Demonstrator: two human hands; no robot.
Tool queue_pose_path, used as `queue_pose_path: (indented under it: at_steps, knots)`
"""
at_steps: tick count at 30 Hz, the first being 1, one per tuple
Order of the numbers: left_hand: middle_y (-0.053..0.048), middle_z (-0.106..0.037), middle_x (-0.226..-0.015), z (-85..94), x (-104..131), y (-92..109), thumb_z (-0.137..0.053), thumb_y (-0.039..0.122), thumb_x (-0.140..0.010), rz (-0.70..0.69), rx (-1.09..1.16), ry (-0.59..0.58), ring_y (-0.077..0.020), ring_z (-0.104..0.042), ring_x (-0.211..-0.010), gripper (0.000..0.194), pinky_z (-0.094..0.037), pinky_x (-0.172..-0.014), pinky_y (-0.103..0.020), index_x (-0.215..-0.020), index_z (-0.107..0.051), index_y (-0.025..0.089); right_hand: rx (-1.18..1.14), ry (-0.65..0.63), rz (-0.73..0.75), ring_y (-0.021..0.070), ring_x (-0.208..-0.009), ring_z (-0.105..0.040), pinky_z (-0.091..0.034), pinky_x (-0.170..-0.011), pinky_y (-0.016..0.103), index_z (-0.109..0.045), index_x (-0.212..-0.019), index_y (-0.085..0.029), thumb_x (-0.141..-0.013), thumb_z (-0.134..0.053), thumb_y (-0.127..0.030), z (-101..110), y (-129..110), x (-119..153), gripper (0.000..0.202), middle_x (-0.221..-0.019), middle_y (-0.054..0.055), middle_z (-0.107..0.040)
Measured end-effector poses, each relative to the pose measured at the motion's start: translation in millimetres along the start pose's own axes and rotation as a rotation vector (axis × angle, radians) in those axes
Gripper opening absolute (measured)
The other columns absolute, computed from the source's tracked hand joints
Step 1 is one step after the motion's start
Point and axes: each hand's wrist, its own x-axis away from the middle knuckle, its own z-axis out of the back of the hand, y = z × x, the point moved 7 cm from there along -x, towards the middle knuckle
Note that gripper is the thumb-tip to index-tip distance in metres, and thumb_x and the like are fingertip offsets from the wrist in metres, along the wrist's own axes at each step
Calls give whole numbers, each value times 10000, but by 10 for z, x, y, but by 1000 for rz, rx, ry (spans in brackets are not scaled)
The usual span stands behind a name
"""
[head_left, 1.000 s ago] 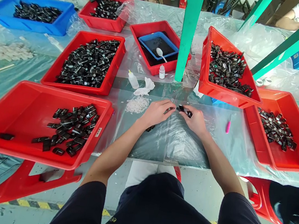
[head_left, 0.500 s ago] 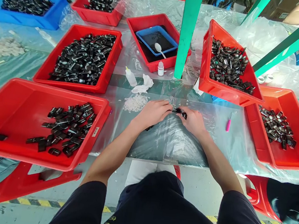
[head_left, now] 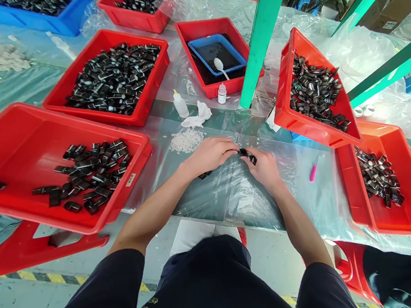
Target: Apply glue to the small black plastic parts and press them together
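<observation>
Between my two hands is a small glossy black part [head_left: 247, 155], held above the plastic-covered table [head_left: 260, 201]. The fingertips of my left hand [head_left: 213, 152] pinch its left end. My right hand [head_left: 264, 167] is closed on its right end, fingers and thumb together. What exactly the part is cannot be made out. Another dark piece [head_left: 204, 175] lies under my left wrist, mostly hidden. Left of my left hand is a pile of tiny white pieces [head_left: 186, 140]. A crumpled white tissue [head_left: 198, 115] and a squeeze bottle with a yellow tip [head_left: 180, 105] lie behind that pile.
Red bins of black parts stand left [head_left: 58, 119] and right [head_left: 316, 131]. A green post [head_left: 259, 45] rises ahead of my hands, near a small white bottle [head_left: 222, 94] and a blue tray with a spoon [head_left: 203, 55]. A pink-handled screwdriver [head_left: 313, 173] lies right. Other people's hands show at the far side.
My left fingers have shifted very slightly right along the black part. The head view has moved a little; both hands still hold the part in nearly the same place.
</observation>
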Motion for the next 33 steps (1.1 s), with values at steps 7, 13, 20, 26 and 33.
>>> queue_pose_path:
  at_steps: [7,13,20,26,33]
  knots:
    - [-37,-818,-1017,76,-6,-59,-600,299,-968,73,161,18,-255,-745,-939,214,-527,-814,-348,-963,-809,255,30,3,41,258,-863,-730,-452,-715,319,-721,-1262,-251,-1011,-564,-348,40,-64,30,311,-1095,75,-814]
    - [-39,-803,-956,122,1,-114,-703,374,-920,92,209,33,-239,-732,-855,157,-524,-790,-347,-944,-790,246,-51,-6,111,244,-855,-711,-438,-716,307,-733,-1238,-266,-1012,-541,-367,48,-43,31,313,-1112,65,-805]
    - [-76,-783,-1092,150,10,-39,-632,406,-985,28,198,265,-202,-717,-905,232,-542,-795,-320,-1053,-766,230,-509,78,-33,146,-654,-490,-415,-669,288,-776,-1107,-168,-923,-608,-586,74,39,-44,487,-794,16,-667]
    - [-82,-784,-1142,66,22,67,-546,376,-1034,-60,219,288,-195,-733,-1029,284,-578,-850,-315,-1120,-779,238,-713,79,-131,113,-607,-329,-319,-604,283,-778,-1011,-157,-855,-667,-634,66,58,-30,514,-666,-32,-444]
    - [-98,-759,-1162,87,-6,28,-669,371,-953,-14,340,259,-186,-710,-914,293,-518,-654,-274,-1187,-749,215,-729,69,-70,110,-654,-335,-301,-633,282,-766,-975,-146,-857,-693,-564,87,-3,-35,441,-697,-30,-457]
